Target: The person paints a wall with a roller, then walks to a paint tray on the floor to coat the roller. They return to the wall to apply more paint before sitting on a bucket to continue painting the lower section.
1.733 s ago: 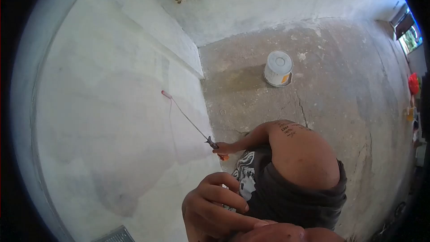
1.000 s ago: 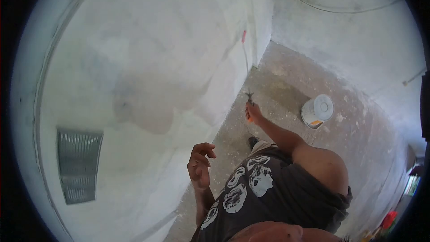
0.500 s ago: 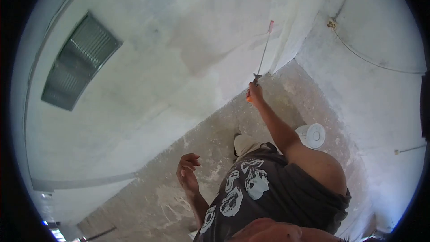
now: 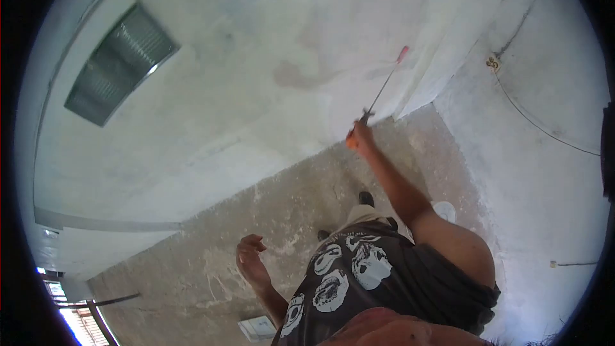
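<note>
My right hand (image 4: 360, 136) is closed round the orange handle of a long thin tool. From the hand the dark rod of the tool (image 4: 382, 90) reaches up to a red tip (image 4: 402, 54), which is at the pale wall (image 4: 256, 90); whether it touches cannot be made out. My left hand (image 4: 252, 257) hangs over the floor at the lower left, with its fingers loosely bent and nothing visible in it.
A louvred window (image 4: 122, 64) is in the wall at the upper left. A white bucket (image 4: 443, 210) stands partly behind my right arm. A cable (image 4: 522, 110) hangs on the right wall. A white object (image 4: 257, 329) lies on the concrete floor (image 4: 192, 275).
The view has shifted, and the white object on the floor shows more. The tool leans further right, its red tip lower in view. The bucket is now more hidden behind my arm.
</note>
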Motion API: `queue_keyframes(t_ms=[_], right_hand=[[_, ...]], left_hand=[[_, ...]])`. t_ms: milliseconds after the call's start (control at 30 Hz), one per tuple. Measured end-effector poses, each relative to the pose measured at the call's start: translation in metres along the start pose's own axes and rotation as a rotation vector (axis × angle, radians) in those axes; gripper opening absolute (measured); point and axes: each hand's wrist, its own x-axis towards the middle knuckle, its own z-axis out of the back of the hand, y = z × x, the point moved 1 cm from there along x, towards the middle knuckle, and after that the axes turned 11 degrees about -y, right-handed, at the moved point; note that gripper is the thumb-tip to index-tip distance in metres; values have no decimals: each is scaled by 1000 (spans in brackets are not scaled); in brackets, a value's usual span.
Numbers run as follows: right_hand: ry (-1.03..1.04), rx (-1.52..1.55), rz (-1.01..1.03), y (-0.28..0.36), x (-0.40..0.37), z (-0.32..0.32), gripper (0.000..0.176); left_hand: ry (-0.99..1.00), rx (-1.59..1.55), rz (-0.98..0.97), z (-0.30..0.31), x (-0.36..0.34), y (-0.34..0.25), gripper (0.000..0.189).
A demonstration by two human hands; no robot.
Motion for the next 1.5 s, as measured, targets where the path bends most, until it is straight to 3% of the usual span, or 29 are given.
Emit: queue_keyframes(t_ms=[33, 167, 233, 333, 467, 633, 767, 833, 967, 1033, 1100, 1167, 1300, 1367, 1433, 1500], right_hand=[[-10, 445, -881, 100, -20, 4, 22], [-37, 433, -931, 57, 9, 35, 22], [-89, 493, -911, 10, 49, 48, 24], [33, 246, -771, 21, 36, 60, 26], [100, 450, -917, 47, -23, 84, 29], [57, 313, -897, -4, 56, 107, 27], [34, 270, -848, -11, 39, 99, 27], [146, 365, -892, 8, 13, 107, 24], [70, 430, -998, -9, 29, 115, 24], [82, 345, -929, -20, 59, 118, 22], [37, 434, -985, -17, 49, 114, 21], [314, 475, -784, -13, 21, 106, 21], [329, 457, -959, 8, -26, 107, 22], [368, 430, -1022, 3, -19, 110, 22], [399, 515, -944, -34, 12, 102, 22], [342, 558, -966, -9, 36, 100, 21]], left_hand=[[-32, -21, 13, -12, 1, 1, 49], [-11, -21, -12, -55, 24, 8, 49], [137, 45, -110, -93, 37, 4, 48], [207, 40, -111, -138, 41, 12, 50], [234, 38, -64, -203, 43, 22, 52], [337, 39, -75, -260, 47, 18, 52], [349, 109, -85, -258, 43, 34, 51], [284, 125, -75, -262, 35, 35, 50], [127, 156, -56, -253, 28, 30, 49], [141, 142, -58, -250, 32, 31, 48], [168, 142, -47, -245, 28, 31, 47], [194, 189, -78, -248, 32, 32, 45], [155, 204, -26, -238, 30, 55, 49], [96, 212, -22, -240, 30, 47, 48], [90, 256, -33, -236, 37, 35, 47], [88, 291, -39, -229, 42, 31, 46]])
